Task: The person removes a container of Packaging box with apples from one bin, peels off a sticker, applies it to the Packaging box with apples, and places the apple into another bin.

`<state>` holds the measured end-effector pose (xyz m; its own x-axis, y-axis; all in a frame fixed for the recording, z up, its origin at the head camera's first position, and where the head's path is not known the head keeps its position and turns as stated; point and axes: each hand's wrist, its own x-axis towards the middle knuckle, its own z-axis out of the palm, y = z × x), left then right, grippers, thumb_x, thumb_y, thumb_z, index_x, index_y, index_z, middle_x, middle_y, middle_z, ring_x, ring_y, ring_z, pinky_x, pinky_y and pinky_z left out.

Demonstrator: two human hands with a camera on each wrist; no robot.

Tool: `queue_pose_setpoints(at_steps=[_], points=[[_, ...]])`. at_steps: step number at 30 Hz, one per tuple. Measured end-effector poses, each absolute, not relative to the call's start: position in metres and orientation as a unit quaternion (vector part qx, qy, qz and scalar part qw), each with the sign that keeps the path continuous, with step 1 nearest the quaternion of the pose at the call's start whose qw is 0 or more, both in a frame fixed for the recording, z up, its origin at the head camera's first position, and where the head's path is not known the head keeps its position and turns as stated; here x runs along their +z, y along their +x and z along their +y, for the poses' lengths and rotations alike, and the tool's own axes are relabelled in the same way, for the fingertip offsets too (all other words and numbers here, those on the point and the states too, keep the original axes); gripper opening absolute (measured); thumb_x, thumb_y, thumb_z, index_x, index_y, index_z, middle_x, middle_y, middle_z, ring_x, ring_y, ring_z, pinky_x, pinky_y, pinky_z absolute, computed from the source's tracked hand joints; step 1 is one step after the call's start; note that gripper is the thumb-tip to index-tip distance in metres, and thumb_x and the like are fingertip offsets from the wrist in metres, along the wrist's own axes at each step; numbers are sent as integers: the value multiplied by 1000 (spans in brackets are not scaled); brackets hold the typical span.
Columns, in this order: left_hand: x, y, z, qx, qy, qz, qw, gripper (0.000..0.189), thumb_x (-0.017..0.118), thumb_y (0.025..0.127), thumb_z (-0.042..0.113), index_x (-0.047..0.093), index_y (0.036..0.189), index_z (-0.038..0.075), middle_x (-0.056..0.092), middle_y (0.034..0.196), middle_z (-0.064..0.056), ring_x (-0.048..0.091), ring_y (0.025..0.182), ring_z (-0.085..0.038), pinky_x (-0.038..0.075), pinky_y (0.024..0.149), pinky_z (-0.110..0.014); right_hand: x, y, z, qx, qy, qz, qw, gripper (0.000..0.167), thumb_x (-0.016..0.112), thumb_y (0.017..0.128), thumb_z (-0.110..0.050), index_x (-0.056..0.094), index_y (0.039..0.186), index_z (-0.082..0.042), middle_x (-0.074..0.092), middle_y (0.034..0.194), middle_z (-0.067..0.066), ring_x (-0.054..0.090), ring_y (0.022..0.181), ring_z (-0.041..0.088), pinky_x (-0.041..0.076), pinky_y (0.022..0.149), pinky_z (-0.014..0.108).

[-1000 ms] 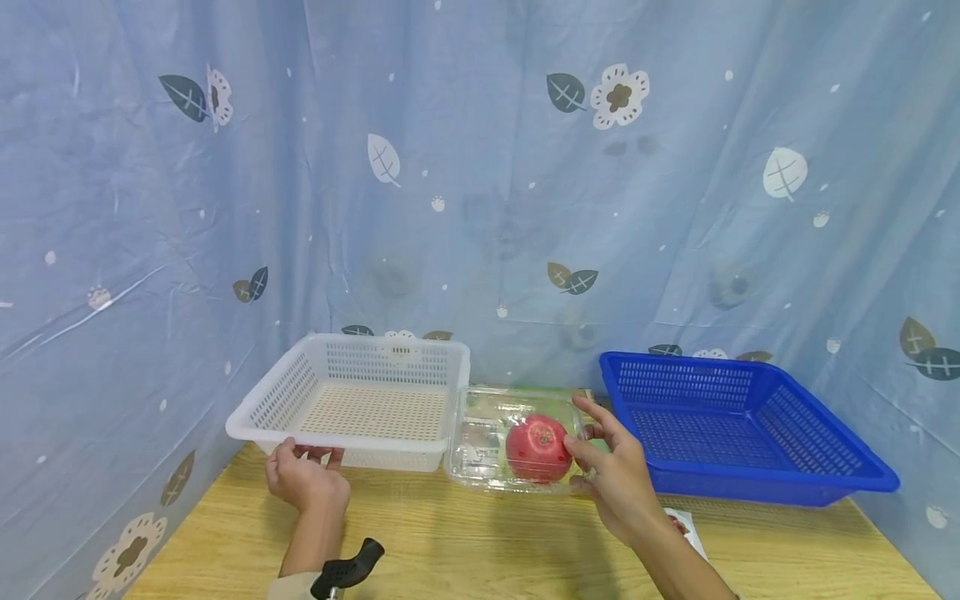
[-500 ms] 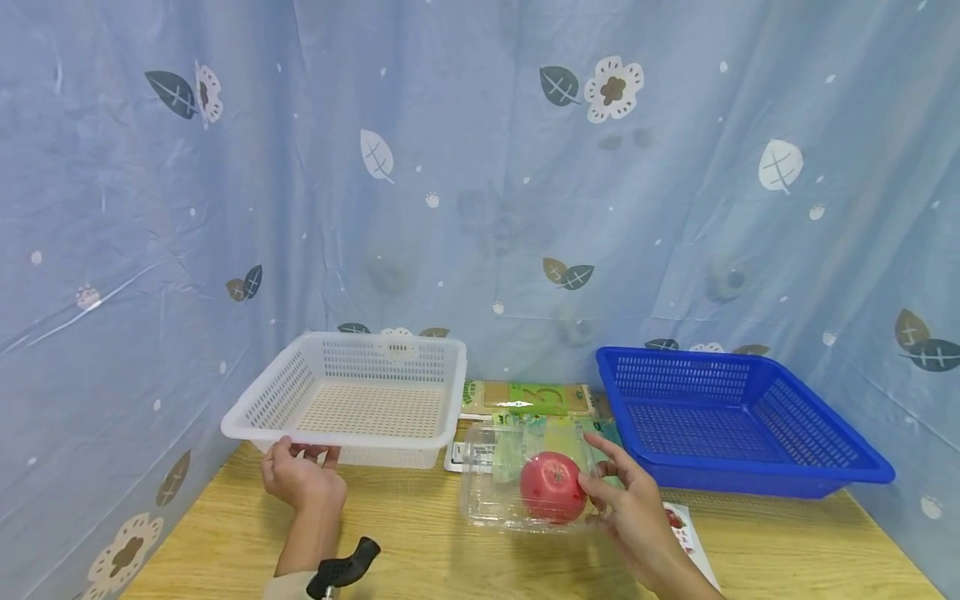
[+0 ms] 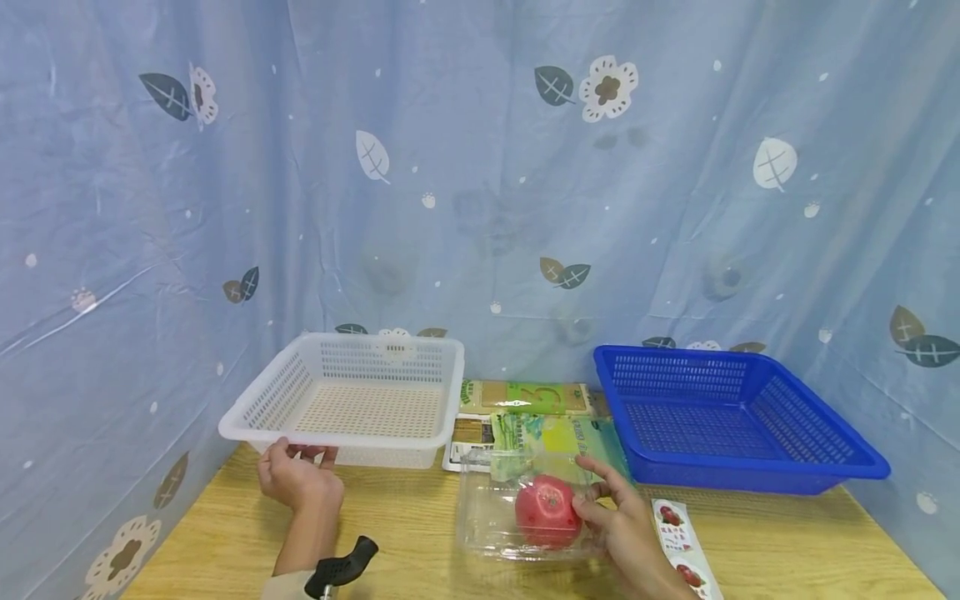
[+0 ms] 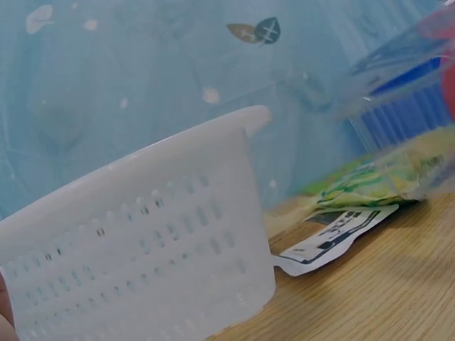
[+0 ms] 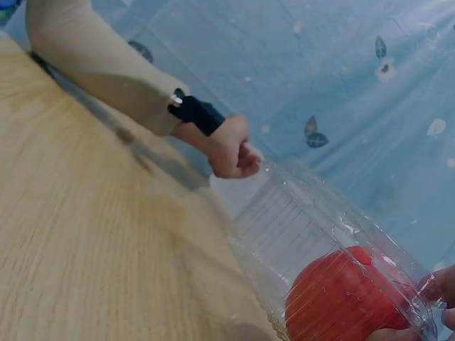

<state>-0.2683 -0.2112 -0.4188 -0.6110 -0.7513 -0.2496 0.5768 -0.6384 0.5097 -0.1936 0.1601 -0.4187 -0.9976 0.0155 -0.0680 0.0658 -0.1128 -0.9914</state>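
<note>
My right hand (image 3: 626, 527) grips the right end of a clear plastic box (image 3: 487, 525), thumb and fingers around its edge. Inside the box, near that end, sits a round red fruit (image 3: 549, 512) that looks like a tomato. In the right wrist view the fruit (image 5: 348, 295) shows through the ribbed clear wall. At the left, my left hand (image 3: 302, 479) holds the front rim of a white slotted basket (image 3: 341, 439), its fingers curled under the rim. In the left wrist view the basket's wall (image 4: 156, 234) fills the lower left, and only a sliver of hand shows.
A blue slotted basket (image 3: 750, 477) stands at the right. Between the baskets lie a green and tan packet (image 3: 525, 397), a teal and yellow packet (image 3: 600, 437) and a white-edged packet (image 3: 472, 431). A strip of fruit stickers (image 3: 681, 537) lies beside my right hand. A patterned curtain (image 3: 480, 167) hangs behind.
My right hand has brought the clear box with the red fruit toward me, away from the white basket's corner, uncovering the packets. My left hand stays at the basket rim.
</note>
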Motion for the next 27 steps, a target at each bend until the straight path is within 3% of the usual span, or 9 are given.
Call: queue_pose_setpoints(at_steps=[7, 14, 21, 24, 27], points=[[-420, -269, -212, -873, 236, -194, 379, 9, 51, 102, 17, 49, 95, 11, 47, 83, -3, 48, 55, -17, 50, 57, -33, -433, -196, 158, -717, 36, 696, 16, 54, 61, 93, 3, 47, 145, -4, 36, 96, 7, 30, 53, 9, 28, 44, 22], [-418, -269, -215, -889, 228, -179, 354, 15, 48, 101, 16, 55, 90, 8, 50, 74, -3, 47, 51, -19, 51, 52, -35, -439, -198, 158, -700, 42, 713, -1, 51, 61, 91, 5, 50, 141, -1, 39, 94, 9, 43, 71, 16, 42, 56, 24], [-428, -265, -206, -881, 219, -252, 336, 15, 40, 101, 12, 50, 90, 8, 49, 66, -2, 46, 47, -17, 48, 44, -31, -440, -201, 162, -701, 51, 712, 0, 51, 63, 90, 1, 51, 140, -4, 41, 92, 7, 40, 65, 15, 35, 48, 24], [-440, -259, -189, -857, 207, -359, 306, 13, 38, 102, 10, 48, 94, 8, 50, 68, -1, 47, 48, -15, 47, 44, -29, -442, -201, 162, -689, 50, 723, -14, 51, 65, 87, 1, 55, 136, -3, 43, 90, 6, 40, 63, 15, 34, 47, 24], [-452, -251, -169, -819, 173, -490, 242, 9, 38, 101, 6, 46, 97, 6, 51, 69, -1, 49, 49, -13, 49, 45, -28, -443, -201, 160, -679, 42, 733, -29, 50, 67, 83, 2, 57, 132, -3, 45, 88, 7, 40, 60, 14, 34, 46, 24]])
